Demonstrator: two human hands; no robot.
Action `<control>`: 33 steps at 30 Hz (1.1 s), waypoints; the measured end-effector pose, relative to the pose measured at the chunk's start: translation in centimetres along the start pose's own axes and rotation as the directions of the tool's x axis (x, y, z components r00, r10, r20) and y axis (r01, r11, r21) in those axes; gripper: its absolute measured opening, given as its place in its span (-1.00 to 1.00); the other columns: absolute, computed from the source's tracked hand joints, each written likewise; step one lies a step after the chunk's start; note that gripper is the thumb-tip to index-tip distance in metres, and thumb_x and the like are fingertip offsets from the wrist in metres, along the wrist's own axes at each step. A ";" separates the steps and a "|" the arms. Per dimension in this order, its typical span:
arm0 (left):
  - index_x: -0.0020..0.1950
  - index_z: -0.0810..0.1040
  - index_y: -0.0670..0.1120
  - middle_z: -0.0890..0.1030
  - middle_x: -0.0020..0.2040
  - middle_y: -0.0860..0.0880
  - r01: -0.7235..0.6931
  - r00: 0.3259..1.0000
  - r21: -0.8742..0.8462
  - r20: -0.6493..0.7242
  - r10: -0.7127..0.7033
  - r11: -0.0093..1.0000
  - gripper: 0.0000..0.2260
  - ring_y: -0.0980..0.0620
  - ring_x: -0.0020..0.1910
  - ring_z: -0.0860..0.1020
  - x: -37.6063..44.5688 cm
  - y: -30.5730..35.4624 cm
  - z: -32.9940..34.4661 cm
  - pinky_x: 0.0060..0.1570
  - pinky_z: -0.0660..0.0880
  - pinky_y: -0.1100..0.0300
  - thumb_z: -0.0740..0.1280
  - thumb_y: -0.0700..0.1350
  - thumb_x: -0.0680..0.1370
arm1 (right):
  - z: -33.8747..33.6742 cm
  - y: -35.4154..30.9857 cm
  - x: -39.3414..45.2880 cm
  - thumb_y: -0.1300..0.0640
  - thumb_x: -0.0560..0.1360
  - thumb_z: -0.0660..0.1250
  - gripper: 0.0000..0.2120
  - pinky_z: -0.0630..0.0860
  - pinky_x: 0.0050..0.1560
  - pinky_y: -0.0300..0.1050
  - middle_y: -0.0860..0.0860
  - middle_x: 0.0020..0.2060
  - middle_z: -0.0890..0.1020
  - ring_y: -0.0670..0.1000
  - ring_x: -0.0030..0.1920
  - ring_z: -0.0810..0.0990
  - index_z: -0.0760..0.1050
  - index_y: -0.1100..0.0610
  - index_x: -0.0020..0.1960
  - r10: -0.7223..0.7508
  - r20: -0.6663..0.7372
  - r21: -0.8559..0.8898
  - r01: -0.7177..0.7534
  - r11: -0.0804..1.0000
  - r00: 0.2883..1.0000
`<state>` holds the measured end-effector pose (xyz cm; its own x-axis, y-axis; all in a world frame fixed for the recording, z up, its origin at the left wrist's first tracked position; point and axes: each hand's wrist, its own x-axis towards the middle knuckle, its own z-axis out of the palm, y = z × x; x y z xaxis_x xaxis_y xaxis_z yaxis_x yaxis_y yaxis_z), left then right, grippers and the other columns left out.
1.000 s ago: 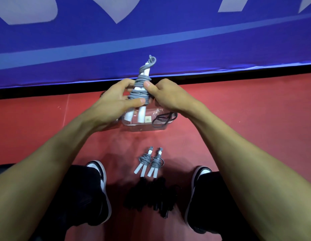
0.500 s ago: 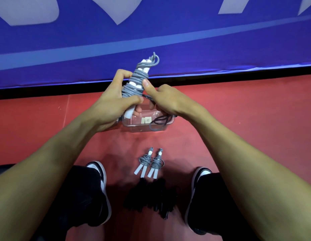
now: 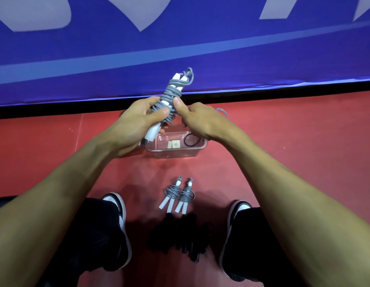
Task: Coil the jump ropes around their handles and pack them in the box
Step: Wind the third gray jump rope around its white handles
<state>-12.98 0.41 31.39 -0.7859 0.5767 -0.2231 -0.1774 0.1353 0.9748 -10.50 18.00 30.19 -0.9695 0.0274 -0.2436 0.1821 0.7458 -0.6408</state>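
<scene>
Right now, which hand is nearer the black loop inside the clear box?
Right. The right hand sits just above the black loop; the left hand is off to its left.

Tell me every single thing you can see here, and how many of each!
Held jump rope: one, grey cord coiled round white handles, gripped above the box.
Coiled jump ropes: two, grey and white, lying side by side on the floor between the shoes.
Black ropes: a dark pile, count unclear, on the floor nearer the person.
Box: one, clear plastic, on the floor beyond the coiled pair; a black loop and small pale tags lie inside.
Floor: red.
Banner: blue with pale shapes, along the back.
Shoes: two, black and white.
Left hand: grips the held rope.
Right hand: pinches the cord.
</scene>
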 end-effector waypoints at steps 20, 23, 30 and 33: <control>0.12 0.50 -0.08 0.58 -0.15 -0.04 -0.056 0.998 0.145 -0.032 0.061 0.988 -0.62 0.11 -0.25 0.53 -0.1 -0.1 0.0 -0.23 0.50 0.29 0.55 0.00 0.43 | -0.3 0.0 0.2 0.29 0.57 0.22 -0.81 0.30 -0.42 -0.37 -0.08 -0.31 0.53 0.00 -0.23 0.51 0.61 0.20 -0.06 -0.023 -0.051 -0.041 0.021 0.999 0.998; 0.16 0.49 -0.13 0.62 -0.10 -0.04 -0.036 0.999 0.113 -0.029 0.040 0.993 -0.68 0.12 -0.15 0.59 0.0 0.1 0.1 -0.10 0.53 0.28 0.42 0.04 0.55 | -0.3 0.2 0.1 0.32 0.56 0.23 -0.80 0.34 -0.49 -0.40 -0.01 -0.28 0.59 0.05 -0.22 0.60 0.64 0.23 -0.06 -0.016 -0.059 -0.035 0.014 0.999 0.998; 0.20 0.54 -0.21 0.66 -0.04 -0.05 0.006 1.000 -0.020 0.008 -0.006 1.000 -0.67 0.09 -0.07 0.60 0.2 -0.2 0.0 0.04 0.56 0.23 0.49 -0.20 0.48 | -0.4 0.1 0.1 0.01 0.59 0.36 -0.74 0.51 -0.11 -0.02 0.10 -0.23 0.61 0.16 -0.10 0.60 0.58 0.20 -0.13 0.000 -0.094 -0.080 -0.008 0.997 0.996; 0.08 0.60 -0.16 0.69 -0.20 0.09 0.000 1.000 0.060 -0.028 0.002 0.998 -0.80 0.19 -0.22 0.62 0.3 -0.4 0.0 -0.14 0.54 0.33 0.46 -0.31 0.48 | -0.1 0.0 0.1 -0.09 0.59 0.32 -0.64 0.51 0.00 0.07 0.04 -0.33 0.51 0.20 -0.09 0.56 0.42 0.09 -0.28 0.007 -0.072 -0.126 -0.017 0.992 0.997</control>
<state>-13.15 0.53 30.97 -0.8027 0.5540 -0.2211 -0.1412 0.1837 0.9728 -10.56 18.06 30.20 -0.9774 0.0809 -0.1953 0.1760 0.8232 -0.5399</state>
